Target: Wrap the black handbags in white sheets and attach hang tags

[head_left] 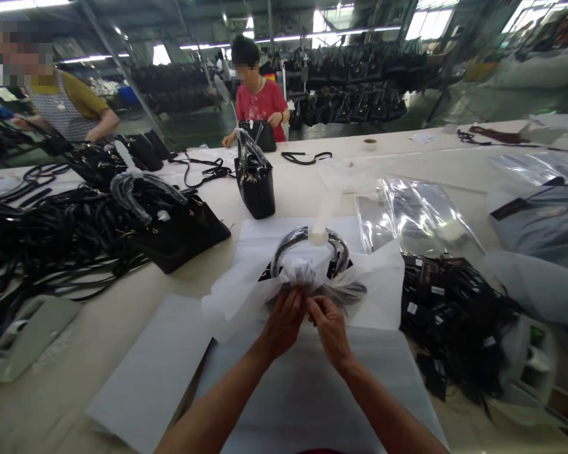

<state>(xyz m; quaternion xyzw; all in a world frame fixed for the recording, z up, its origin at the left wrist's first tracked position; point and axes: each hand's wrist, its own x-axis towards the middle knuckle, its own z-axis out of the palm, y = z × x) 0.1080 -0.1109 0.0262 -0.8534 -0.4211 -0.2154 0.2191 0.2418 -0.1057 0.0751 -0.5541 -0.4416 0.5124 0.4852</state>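
Directly in front of me lies a black handbag (264,273), mostly covered by white wrapping paper (376,287). Its handles (286,239) arch up in clear plastic, and a pale strip (319,234) is wrapped around their top. My left hand (286,320) is closed on the bunched wrapping paper at the near side of the bag. Close beside it, my right hand (329,325) pinches the same gathered paper between thumb and fingers. The fingertips of both hands nearly meet. Below them spreads a stack of whitish sheets (312,391).
A black handbag (184,230) with wrapped handles and a pile of straps (66,233) lie left. Another bag (255,186) stands ahead. Clear plastic bags (421,211), black tags (445,302) and a tape dispenser (532,359) are right. Two people (260,101) work across the table.
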